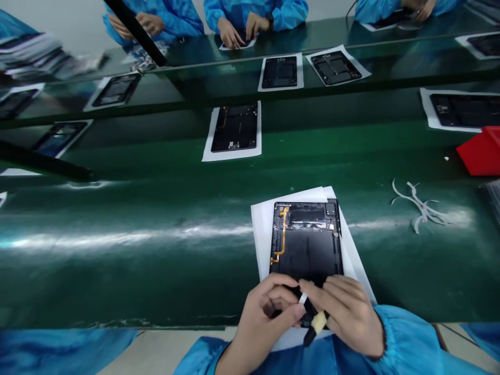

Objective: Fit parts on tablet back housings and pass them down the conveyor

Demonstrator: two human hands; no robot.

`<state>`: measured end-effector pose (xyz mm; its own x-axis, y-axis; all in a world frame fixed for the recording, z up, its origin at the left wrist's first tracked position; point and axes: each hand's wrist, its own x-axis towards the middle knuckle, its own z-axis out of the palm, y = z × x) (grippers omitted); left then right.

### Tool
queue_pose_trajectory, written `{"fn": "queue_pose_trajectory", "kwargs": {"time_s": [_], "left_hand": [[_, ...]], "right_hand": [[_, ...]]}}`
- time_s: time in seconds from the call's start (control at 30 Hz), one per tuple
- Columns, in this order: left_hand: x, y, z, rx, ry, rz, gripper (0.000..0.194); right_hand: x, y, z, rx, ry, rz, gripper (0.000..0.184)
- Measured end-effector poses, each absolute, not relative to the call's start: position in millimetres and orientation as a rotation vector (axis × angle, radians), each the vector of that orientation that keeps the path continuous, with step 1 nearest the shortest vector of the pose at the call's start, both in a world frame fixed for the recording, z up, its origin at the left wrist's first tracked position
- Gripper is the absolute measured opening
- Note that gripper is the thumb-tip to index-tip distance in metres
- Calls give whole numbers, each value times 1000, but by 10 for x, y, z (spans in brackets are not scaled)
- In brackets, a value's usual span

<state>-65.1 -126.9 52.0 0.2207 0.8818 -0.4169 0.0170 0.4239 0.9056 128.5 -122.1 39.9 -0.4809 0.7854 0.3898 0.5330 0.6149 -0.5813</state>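
A black tablet back housing [308, 250] lies in front of me on white paper sheets [262, 229], with an orange flex cable [284, 234] along its left side. Over its near end, my left hand [269, 310] is closed, thumb and fingers pinching a small white strip [303, 298]. My right hand [347, 307] is at the housing's lower right, its index fingertip close to the strip. Under its curled fingers it grips a black tool with a yellow band [319, 323], whose kind I cannot make out. The hands hide the near part of the housing.
Curled white strips [424, 205] lie on the green table [156, 276] at right, near a red bin [482, 151]. Another housing on paper [236, 130] sits ahead. A raised shelf carries more housings [279, 72]. Dark posts [42, 161] stand at left. Co-workers' hands [238, 32] work across.
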Motion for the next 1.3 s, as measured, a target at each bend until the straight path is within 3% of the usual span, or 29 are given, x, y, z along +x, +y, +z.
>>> {"fn": "queue_pose_trajectory", "kwargs": {"time_s": [0.13,0.27,0.47,0.57,0.7,0.97,1.17,1.3], "left_hand": [[-608,-1202,440,786,1149,618,41],[-544,-1170,400,870,1078,634,43],[-481,-1126,427,1736,927,944,16],[-492,-1080,469,2047,831,1005,17],[-520,-1077,533,2292,853,956,24],[-581,-1164,581,2329,1015,948,24],[-536,-1135,642,2451,990,867,35],[-518,-1122,653,2433,991,839,33]], "right_hand": [[1344,-1278,464,-1138,-2108,698,32],[1402,-1328,587,-1180,-2179,657,25],[1494,-1334,756,-1202,-2363,392,36],[1473,-1333,840,-1179,-2527,162,42],[1420,-1331,854,-1117,-2588,-20,38],[1521,-1310,835,-1139,-2554,264,44],[1484,-1305,871,-1117,-2654,35,43],[1520,-1304,860,-1130,-2677,128,44]]}}
